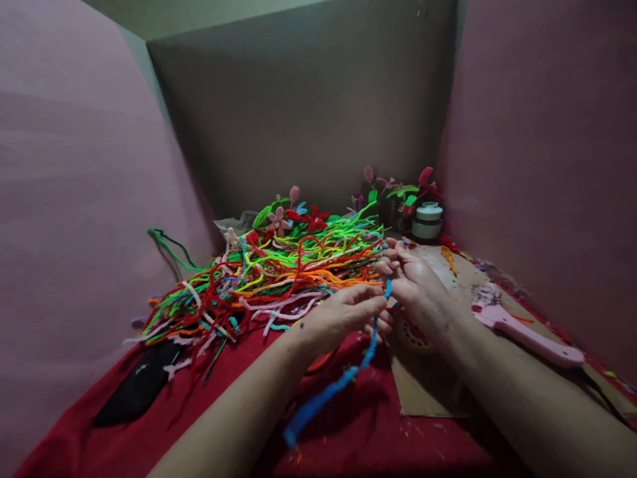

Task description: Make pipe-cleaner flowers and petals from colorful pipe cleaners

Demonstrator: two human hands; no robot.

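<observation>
A bright blue pipe cleaner (340,384) runs between my two hands, its fuzzy loose end hanging down over the red cloth (318,451). My left hand (348,309) pinches it with the fingers pressed together. Just to the right and a little higher, my right hand (411,275) has its fingers curled round the upper part, where the strand partly disappears from sight. Behind both hands spreads a large heap of coloured pipe cleaners (279,272). Below the right hand, a round patterned thing (415,337) shows only in part.
A pink glue gun (527,335) lies on the cardboard (432,395) at the right, near an orange pipe-cleaner piece (448,259). A pale lidded jar (426,220) and pipe-cleaner flowers (316,218) stand behind. A flat black object (137,385) rests at left. Pink walls rise on both sides.
</observation>
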